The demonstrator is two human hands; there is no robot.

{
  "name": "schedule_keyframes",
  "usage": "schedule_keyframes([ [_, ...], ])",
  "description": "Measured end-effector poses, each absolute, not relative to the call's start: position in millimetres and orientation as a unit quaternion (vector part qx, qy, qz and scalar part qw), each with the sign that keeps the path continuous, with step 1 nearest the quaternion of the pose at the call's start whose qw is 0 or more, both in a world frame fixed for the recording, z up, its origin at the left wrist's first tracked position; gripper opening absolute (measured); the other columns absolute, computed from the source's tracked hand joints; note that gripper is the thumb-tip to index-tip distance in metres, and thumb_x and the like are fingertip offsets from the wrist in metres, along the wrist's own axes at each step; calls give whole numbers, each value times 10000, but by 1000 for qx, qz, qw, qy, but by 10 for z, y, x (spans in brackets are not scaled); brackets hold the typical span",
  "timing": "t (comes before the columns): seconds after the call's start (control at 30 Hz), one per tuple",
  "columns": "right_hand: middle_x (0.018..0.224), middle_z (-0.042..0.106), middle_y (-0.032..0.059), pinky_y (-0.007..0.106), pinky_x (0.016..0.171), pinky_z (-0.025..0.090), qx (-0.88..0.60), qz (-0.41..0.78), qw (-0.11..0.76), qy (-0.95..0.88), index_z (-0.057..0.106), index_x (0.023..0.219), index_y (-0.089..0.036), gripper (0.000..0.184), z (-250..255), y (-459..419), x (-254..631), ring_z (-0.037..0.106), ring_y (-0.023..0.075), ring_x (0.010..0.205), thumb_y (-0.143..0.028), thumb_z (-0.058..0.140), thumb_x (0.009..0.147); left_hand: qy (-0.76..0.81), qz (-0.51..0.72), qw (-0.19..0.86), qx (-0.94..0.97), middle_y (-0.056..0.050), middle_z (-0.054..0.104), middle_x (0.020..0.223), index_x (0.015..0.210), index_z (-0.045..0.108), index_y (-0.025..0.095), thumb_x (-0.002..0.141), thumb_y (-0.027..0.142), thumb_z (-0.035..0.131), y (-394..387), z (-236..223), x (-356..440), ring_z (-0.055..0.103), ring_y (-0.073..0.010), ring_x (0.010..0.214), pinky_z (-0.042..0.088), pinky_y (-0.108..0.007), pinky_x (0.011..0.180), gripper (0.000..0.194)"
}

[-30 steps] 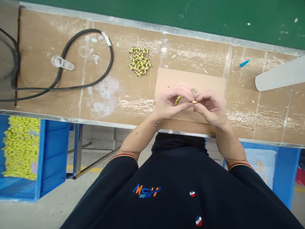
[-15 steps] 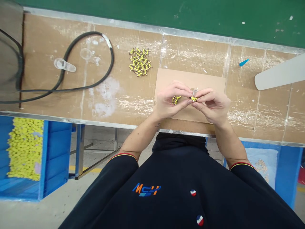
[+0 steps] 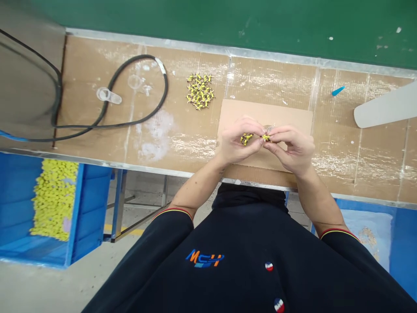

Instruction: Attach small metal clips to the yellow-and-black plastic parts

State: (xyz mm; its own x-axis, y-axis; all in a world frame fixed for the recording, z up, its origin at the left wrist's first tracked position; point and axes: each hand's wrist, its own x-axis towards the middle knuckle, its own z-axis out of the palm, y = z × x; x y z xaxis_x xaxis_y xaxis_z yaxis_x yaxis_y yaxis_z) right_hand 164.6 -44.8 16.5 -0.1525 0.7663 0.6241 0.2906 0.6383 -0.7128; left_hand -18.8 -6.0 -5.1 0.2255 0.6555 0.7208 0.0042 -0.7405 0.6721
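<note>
Letters like "MCH" are on the dark shirt [image 3: 241, 287]. The left hand [image 3: 235, 140] and right hand [image 3: 297, 148], fingertips nearly shut, pinch one tiny yellow thing [image 3: 266, 138] above the cardboard sheet [image 3: 270, 111]. From there, a yellow pile [image 3: 200, 91] is at ten o'clock and a blue tip [image 3: 338, 91] at two.

A tiny yellow piece [image 3: 266, 138] sits between the fingertips of the left hand [image 3: 239, 141] and right hand [image 3: 295, 148], near some partly hidden yellow-and-dark pieces [image 3: 245, 139]
</note>
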Motion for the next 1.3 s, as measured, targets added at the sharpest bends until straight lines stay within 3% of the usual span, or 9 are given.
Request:
schedule_keyframes([
  [0.13,1147,729,54,321,604,662,-393,205,532,-722,695,1241,-313,365,165,-431,1733,743,197,889,-339,818,898,411,531,230,705,-13,738,875,941,619,274,1027,518,554,113,-126,-419,718,-168,847,610,-384,789,268],
  [0.3,1043,707,59,362,593,627,-463,131,520,-705,712,1070,-288,183,198,-376,1858,708,214,861,-393,760,927,631,460,133,610,-47,757,1018,990,678,249,945,325,661,492,-253,-973,689,-205,984,586,-409,915,90],
  [0.4,991,707,59,368,575,599,-486,99,506,-706,699,1008,-276,181,220,-360,1919,698,210,821,-447,709,949,692,431,100,571,-64,746,1014,921,702,235,870,247,722,661,-374,-1190,655,-259,1065,522,-501,1069,56],
  [0.5,997,720,68,381,597,587,-519,67,488,-698,697,997,-277,189,255,-344,2034,677,197,762,-462,683,958,736,402,67,541,-80,715,1036,880,723,235,798,202,757,722,-453,-1243,623,-307,1121,477,-577,1119,95],
  [0.63,936,725,72,391,655,575,-589,59,426,-685,723,969,-259,184,290,-290,2305,665,199,728,-431,659,963,706,424,45,566,-86,695,1108,990,720,249,826,192,704,629,-353,-1148,636,-284,1129,528,-501,1052,175],
  [0.73,878,728,66,407,730,575,-604,117,307,-726,758,940,-243,148,253,-246,2483,669,221,762,-361,670,934,592,421,130,675,-67,718,1074,1028,711,241,859,207,624,482,-180,-1022,663,-231,1040,561,-413,952,193],
  [0.87,962,744,84,472,881,569,-569,195,186,-777,801,983,-251,149,129,-215,2532,682,282,921,-306,721,870,443,261,271,814,-52,718,1197,1088,739,255,783,226,632,332,-12,-891,632,-269,1182,486,-485,1126,324],
  [1.03,973,743,94,488,922,557,-564,206,166,-782,824,962,-255,136,37,-198,2475,678,302,976,-263,722,873,414,162,320,837,-82,678,1297,1241,736,269,775,217,600,284,44,-869,577,-317,1282,413,-552,1176,489],
  [1.3,893,739,125,483,850,524,-578,162,100,-793,744,812,-216,153,116,-214,2414,663,329,924,-181,616,886,427,178,315,829,-87,747,1120,1136,774,206,895,195,542,288,-8,-830,668,-259,1110,523,-442,1059,335],
])
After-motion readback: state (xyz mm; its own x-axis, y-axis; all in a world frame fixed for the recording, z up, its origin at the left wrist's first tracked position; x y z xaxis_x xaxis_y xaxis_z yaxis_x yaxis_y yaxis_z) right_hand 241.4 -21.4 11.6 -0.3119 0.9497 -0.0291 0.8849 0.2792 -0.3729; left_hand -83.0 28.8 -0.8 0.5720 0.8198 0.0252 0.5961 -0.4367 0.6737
